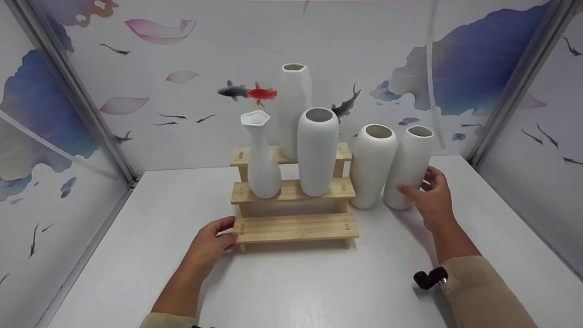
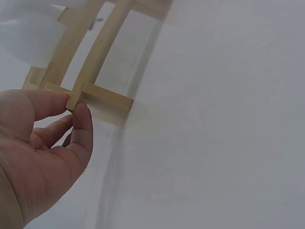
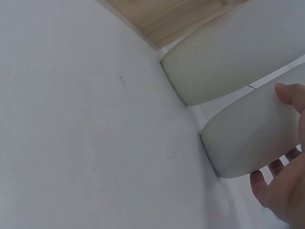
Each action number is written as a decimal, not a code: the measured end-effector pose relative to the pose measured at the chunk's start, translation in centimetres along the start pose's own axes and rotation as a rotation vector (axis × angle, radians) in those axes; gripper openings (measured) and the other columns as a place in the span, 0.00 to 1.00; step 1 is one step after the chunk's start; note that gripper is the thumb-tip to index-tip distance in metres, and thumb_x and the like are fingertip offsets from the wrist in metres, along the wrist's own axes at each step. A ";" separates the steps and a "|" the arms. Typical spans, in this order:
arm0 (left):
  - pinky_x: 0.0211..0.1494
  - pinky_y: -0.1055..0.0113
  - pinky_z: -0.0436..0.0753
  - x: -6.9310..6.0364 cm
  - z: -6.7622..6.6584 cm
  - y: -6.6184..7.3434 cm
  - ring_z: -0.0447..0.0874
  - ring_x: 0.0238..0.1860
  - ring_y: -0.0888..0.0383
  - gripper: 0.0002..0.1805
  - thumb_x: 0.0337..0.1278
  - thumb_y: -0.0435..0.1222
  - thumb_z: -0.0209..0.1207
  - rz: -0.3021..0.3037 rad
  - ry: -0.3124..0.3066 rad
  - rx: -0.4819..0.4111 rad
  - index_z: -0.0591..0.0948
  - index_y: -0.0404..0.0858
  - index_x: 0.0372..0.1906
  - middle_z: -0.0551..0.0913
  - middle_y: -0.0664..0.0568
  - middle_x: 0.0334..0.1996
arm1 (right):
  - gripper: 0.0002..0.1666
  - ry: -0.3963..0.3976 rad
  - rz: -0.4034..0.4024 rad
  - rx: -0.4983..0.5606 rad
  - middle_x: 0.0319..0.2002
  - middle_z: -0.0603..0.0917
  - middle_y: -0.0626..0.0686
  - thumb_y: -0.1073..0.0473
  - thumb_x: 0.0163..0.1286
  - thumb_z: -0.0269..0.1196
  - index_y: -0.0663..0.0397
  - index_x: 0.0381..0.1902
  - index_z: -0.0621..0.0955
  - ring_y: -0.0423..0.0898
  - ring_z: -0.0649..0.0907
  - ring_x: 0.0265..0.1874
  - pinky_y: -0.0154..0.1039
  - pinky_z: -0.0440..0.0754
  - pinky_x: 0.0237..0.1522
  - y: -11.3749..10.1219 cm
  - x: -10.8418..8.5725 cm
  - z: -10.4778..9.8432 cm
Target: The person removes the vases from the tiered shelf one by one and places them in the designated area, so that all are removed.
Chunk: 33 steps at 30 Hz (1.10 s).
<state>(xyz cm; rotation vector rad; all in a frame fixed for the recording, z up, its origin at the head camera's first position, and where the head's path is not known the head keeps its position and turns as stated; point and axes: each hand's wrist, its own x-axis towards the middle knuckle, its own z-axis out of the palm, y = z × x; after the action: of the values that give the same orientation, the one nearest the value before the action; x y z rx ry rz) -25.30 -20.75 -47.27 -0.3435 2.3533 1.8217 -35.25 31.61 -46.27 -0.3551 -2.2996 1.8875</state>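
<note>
My left hand [image 1: 207,243] pinches the left end of the lowest step of a three-step wooden stand [image 1: 296,228]; the left wrist view shows thumb and finger on the board's end [image 2: 78,93]. The fingers of my right hand [image 1: 435,196] curl round the lower part of the rightmost white vase [image 1: 407,168], which stands upright on the table. In the right wrist view the thumb lies on one side of that vase [image 3: 252,131] and the fingertips on the other. Beside it stands a wider white vase [image 1: 372,168], near the stand's right side.
On the middle step stand a flared-neck vase [image 1: 264,173] and a rounded vase [image 1: 318,155]. A tall vase [image 1: 295,105] stands on the top step. A black object [image 1: 428,279] is by my right sleeve. Printed panels enclose the white table [image 1: 296,291] at the back and sides.
</note>
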 end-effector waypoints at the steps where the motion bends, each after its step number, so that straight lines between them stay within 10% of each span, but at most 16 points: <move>1: 0.73 0.52 0.83 0.0 0.0 0.0 0.83 0.68 0.50 0.30 0.74 0.33 0.60 0.000 0.000 0.003 0.73 0.41 0.78 0.72 0.44 0.78 | 0.70 -0.009 0.002 -0.003 0.87 0.57 0.55 0.50 0.61 0.82 0.40 0.88 0.50 0.56 0.59 0.86 0.58 0.59 0.87 -0.1 0.1 -0.1; 19: 0.73 0.53 0.83 -0.2 -0.1 -0.1 0.84 0.68 0.50 0.30 0.74 0.33 0.60 0.031 -0.001 0.005 0.73 0.40 0.78 0.73 0.43 0.78 | 0.69 0.003 0.013 0.114 0.88 0.55 0.54 0.53 0.63 0.80 0.37 0.88 0.47 0.55 0.59 0.86 0.55 0.57 0.88 0.3 0.1 0.5; 33: 0.73 0.52 0.83 -0.1 -0.1 -0.1 0.82 0.70 0.47 0.30 0.74 0.31 0.60 0.020 -0.007 -0.014 0.73 0.39 0.78 0.72 0.41 0.78 | 0.42 0.359 -0.183 0.327 0.64 0.79 0.42 0.62 0.63 0.79 0.42 0.72 0.74 0.42 0.76 0.69 0.39 0.72 0.69 -3.8 -2.3 1.7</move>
<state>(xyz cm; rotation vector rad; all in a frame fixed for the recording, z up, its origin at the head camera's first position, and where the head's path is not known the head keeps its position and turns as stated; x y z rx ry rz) -25.20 -20.90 -47.31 -0.3160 2.3492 1.8459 -33.83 28.69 -42.79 -0.3872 -1.7040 1.8846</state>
